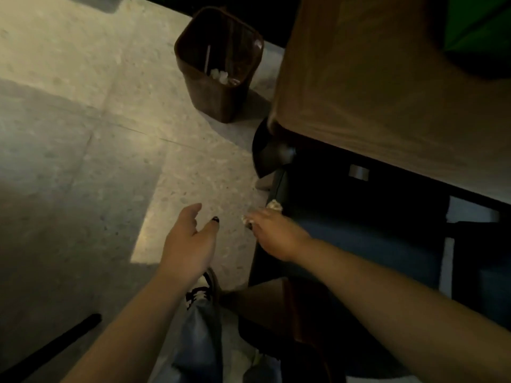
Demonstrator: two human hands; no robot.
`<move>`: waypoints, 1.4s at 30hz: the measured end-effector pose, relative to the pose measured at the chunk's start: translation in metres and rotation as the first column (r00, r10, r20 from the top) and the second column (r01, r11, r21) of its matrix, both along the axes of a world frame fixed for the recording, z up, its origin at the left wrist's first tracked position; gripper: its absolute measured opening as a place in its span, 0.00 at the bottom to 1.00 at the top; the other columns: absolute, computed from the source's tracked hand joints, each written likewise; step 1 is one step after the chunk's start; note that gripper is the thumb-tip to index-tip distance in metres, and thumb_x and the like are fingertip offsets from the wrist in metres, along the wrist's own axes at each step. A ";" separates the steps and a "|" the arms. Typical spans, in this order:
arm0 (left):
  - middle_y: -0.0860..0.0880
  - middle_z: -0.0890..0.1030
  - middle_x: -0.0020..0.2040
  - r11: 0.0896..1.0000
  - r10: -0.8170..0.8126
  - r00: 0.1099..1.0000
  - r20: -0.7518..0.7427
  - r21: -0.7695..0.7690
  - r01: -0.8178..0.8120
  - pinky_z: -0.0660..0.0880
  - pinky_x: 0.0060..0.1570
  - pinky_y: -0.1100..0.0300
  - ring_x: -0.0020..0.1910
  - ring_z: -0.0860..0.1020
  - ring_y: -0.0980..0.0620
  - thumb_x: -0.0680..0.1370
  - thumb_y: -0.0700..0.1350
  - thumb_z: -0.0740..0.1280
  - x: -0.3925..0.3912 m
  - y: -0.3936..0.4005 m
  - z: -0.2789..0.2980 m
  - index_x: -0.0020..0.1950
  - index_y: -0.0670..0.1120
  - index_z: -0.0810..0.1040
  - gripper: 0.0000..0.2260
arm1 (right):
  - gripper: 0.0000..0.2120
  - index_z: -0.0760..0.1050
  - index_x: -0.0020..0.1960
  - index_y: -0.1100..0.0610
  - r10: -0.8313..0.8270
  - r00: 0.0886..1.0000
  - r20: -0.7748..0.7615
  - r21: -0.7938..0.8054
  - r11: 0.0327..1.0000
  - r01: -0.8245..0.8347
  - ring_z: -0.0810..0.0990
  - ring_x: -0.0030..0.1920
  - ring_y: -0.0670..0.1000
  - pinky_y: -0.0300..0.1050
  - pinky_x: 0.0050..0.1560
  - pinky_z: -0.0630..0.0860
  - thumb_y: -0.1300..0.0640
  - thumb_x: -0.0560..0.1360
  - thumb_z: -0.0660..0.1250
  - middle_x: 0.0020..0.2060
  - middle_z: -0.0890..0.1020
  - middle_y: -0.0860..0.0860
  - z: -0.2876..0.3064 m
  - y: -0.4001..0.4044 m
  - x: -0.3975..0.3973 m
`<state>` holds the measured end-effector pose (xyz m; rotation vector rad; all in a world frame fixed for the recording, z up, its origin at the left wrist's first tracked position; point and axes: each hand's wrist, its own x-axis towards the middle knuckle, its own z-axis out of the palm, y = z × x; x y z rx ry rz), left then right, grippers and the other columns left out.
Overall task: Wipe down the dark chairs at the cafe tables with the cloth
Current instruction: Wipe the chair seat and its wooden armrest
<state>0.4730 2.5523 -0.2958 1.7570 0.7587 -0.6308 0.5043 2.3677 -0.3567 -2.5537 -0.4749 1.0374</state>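
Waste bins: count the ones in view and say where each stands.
1. A brown waste bin stands on the pale floor, just left of the wooden table, beyond both hands. Others may be hidden behind the table.

You're looking down at a pale speckled floor (83, 128) of large tiles, half in shadow. A brown waste bin (221, 67) stands on it, with crumpled white scraps and a straw-like stick inside. Just right of the bin is the brown bench (373, 92), its corner near the bin's base. At bottom centre a laced shoe (203, 288) and a blue-jeaned leg (199, 341) show.
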 end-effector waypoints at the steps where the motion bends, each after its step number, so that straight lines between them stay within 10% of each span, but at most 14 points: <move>1: 0.51 0.68 0.73 1.000 -0.001 1.000 -0.019 -0.007 0.000 0.65 0.58 0.57 0.73 0.65 0.50 0.81 0.48 0.63 0.004 0.008 -0.006 0.75 0.51 0.64 0.22 | 0.10 0.73 0.57 0.58 0.132 0.991 -0.030 -0.045 0.990 -0.133 0.74 0.55 0.58 0.49 0.52 0.72 0.60 0.79 0.57 0.56 0.75 0.57 -0.011 0.009 0.003; 4: 0.48 0.67 0.74 1.000 0.004 0.997 -0.072 -0.025 -0.006 0.66 0.63 0.54 0.73 0.66 0.47 0.81 0.47 0.63 0.015 0.030 -0.025 0.75 0.49 0.64 0.22 | 0.09 0.74 0.56 0.56 0.469 0.880 -0.078 -0.118 0.872 -0.475 0.75 0.53 0.58 0.47 0.47 0.71 0.59 0.79 0.57 0.55 0.75 0.56 -0.031 0.020 -0.002; 9: 0.48 0.70 0.73 0.999 0.020 0.990 -0.141 -0.025 -0.024 0.68 0.56 0.58 0.67 0.71 0.48 0.80 0.47 0.64 0.019 0.039 -0.051 0.74 0.48 0.66 0.22 | 0.17 0.71 0.66 0.57 0.918 0.363 -0.161 -0.123 0.347 -0.930 0.68 0.67 0.58 0.54 0.66 0.66 0.55 0.80 0.56 0.64 0.74 0.55 -0.049 0.010 -0.033; 13: 0.47 0.70 0.72 0.997 0.022 0.980 -0.198 -0.071 -0.037 0.67 0.52 0.59 0.64 0.72 0.47 0.80 0.48 0.64 0.018 0.025 -0.062 0.74 0.48 0.66 0.22 | 0.15 0.75 0.64 0.56 0.927 0.289 -0.238 -0.103 0.272 -0.957 0.73 0.63 0.57 0.54 0.64 0.69 0.54 0.80 0.56 0.62 0.76 0.54 -0.060 0.021 -0.033; 16: 0.47 0.70 0.72 0.992 0.039 0.976 -0.215 -0.107 -0.063 0.66 0.52 0.58 0.64 0.72 0.48 0.80 0.47 0.64 0.018 0.010 -0.062 0.74 0.47 0.66 0.22 | 0.14 0.76 0.62 0.57 0.905 0.347 -0.247 -0.198 0.304 -0.932 0.77 0.59 0.58 0.56 0.61 0.73 0.57 0.80 0.58 0.60 0.79 0.55 -0.061 0.024 -0.019; 23: 0.46 0.70 0.72 0.988 0.000 0.977 -0.214 -0.151 -0.033 0.68 0.51 0.58 0.64 0.73 0.47 0.80 0.47 0.65 0.015 -0.021 -0.054 0.74 0.47 0.65 0.23 | 0.14 0.76 0.59 0.63 0.613 0.790 -0.003 -0.504 0.681 -0.531 0.75 0.59 0.60 0.54 0.61 0.71 0.64 0.76 0.57 0.58 0.77 0.61 -0.060 -0.002 0.065; 31: 0.47 0.72 0.70 0.989 -0.037 0.985 -0.167 -0.145 0.012 0.67 0.51 0.58 0.59 0.72 0.50 0.80 0.48 0.65 0.014 -0.051 -0.050 0.73 0.48 0.66 0.22 | 0.16 0.74 0.61 0.62 0.822 0.568 -0.037 -0.146 0.558 -0.817 0.74 0.61 0.60 0.53 0.61 0.68 0.56 0.82 0.52 0.60 0.77 0.60 -0.048 0.000 -0.049; 38: 0.49 0.75 0.66 0.997 -0.064 0.997 0.045 -0.036 0.066 0.71 0.59 0.57 0.62 0.74 0.51 0.79 0.41 0.64 -0.005 -0.087 -0.048 0.71 0.47 0.69 0.19 | 0.14 0.74 0.61 0.65 0.357 0.923 0.145 -0.312 0.902 -0.300 0.73 0.63 0.63 0.53 0.56 0.73 0.64 0.79 0.55 0.62 0.72 0.66 -0.050 -0.025 0.043; 42: 0.62 0.76 0.56 0.973 -0.202 0.935 0.290 -0.046 0.225 0.67 0.55 0.78 0.62 0.73 0.62 0.77 0.34 0.64 -0.014 -0.106 -0.047 0.65 0.50 0.72 0.19 | 0.17 0.71 0.65 0.64 0.023 0.948 0.316 -0.231 0.972 0.053 0.67 0.67 0.62 0.56 0.67 0.65 0.62 0.81 0.51 0.66 0.70 0.63 -0.058 -0.036 0.085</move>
